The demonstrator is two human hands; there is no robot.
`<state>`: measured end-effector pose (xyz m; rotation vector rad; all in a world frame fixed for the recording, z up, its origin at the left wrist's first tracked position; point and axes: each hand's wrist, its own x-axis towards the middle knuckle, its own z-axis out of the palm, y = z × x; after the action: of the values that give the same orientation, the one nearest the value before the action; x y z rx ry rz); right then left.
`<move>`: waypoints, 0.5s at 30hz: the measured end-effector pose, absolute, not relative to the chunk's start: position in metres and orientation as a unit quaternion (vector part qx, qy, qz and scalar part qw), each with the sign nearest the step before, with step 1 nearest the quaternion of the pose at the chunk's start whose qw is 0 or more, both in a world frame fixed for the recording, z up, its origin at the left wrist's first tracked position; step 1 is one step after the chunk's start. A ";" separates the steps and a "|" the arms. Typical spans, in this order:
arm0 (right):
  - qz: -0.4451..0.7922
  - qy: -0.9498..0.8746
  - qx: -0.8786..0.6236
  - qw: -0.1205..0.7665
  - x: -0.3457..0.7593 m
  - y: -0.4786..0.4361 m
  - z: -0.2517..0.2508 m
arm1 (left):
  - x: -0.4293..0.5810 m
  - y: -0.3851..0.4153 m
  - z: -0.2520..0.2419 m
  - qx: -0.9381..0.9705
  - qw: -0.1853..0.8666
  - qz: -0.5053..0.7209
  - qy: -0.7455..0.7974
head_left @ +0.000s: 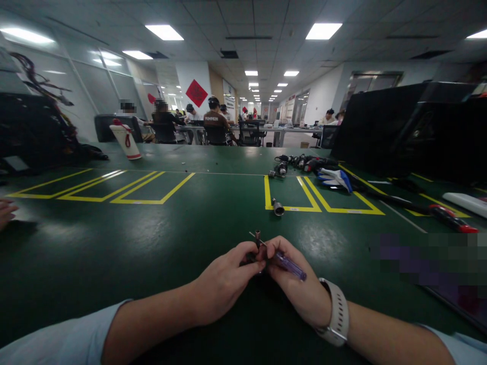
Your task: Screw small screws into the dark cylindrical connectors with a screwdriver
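Note:
Near the front middle of the green table, my two hands meet. My right hand (pixel 294 291), with a pale watch strap at the wrist, is closed round a screwdriver (pixel 291 266) with a clear purple handle. The screwdriver's thin shaft points up and left, crossing a small dark metal part (pixel 257 237). My left hand (pixel 222 281) pinches that part between thumb and fingers; most of it is hidden by the fingers. Beyond the hands, a round metal connector (pixel 277 208) lies by a yellow tape outline.
More connectors (pixel 281 169) and a blue-and-white glove (pixel 335 180) lie at the back right, near a red-and-black tool (pixel 452 219). A white cup (pixel 127 142) stands back left. Another person's hand (pixel 5 210) shows at the left edge. Black equipment (pixel 399 126) stands right.

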<state>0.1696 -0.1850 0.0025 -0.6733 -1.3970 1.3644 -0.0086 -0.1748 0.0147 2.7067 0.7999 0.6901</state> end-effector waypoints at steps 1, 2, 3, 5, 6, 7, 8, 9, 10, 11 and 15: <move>0.580 -0.565 -0.275 0.518 0.169 -0.185 0.002 | -0.008 -0.175 0.014 0.918 0.132 0.246 0.282; 0.595 -0.547 -0.269 0.524 0.169 -0.185 0.002 | -0.007 -0.175 0.013 0.907 0.154 0.257 0.296; 0.608 -0.527 -0.261 0.533 0.168 -0.184 0.001 | -0.006 -0.174 0.012 0.893 0.181 0.270 0.313; 0.617 -0.497 -0.261 0.552 0.168 -0.182 -0.001 | -0.005 -0.171 0.009 0.857 0.250 0.291 0.344; 0.612 -0.488 -0.271 0.560 0.169 -0.181 -0.001 | -0.005 -0.169 0.008 0.836 0.287 0.301 0.357; 0.603 -0.482 -0.288 0.567 0.170 -0.179 -0.001 | -0.005 -0.166 0.007 0.813 0.322 0.313 0.370; 0.591 -0.477 -0.310 0.573 0.171 -0.178 0.000 | -0.006 -0.164 0.007 0.790 0.356 0.323 0.381; 0.578 -0.470 -0.333 0.578 0.173 -0.176 0.001 | -0.006 -0.161 0.007 0.767 0.385 0.333 0.391; 0.567 -0.462 -0.353 0.584 0.176 -0.174 0.003 | -0.007 -0.159 0.007 0.745 0.410 0.345 0.398; 0.559 -0.453 -0.367 0.590 0.178 -0.172 0.006 | -0.007 -0.156 0.008 0.724 0.431 0.358 0.404; 0.576 -0.410 -0.371 0.602 0.186 -0.166 0.014 | -0.009 -0.150 0.013 0.644 0.497 0.400 0.422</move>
<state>0.1865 -0.1656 0.0142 -0.8603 -0.9489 1.3328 -0.0086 -0.1499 0.0130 1.5600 1.0209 0.9687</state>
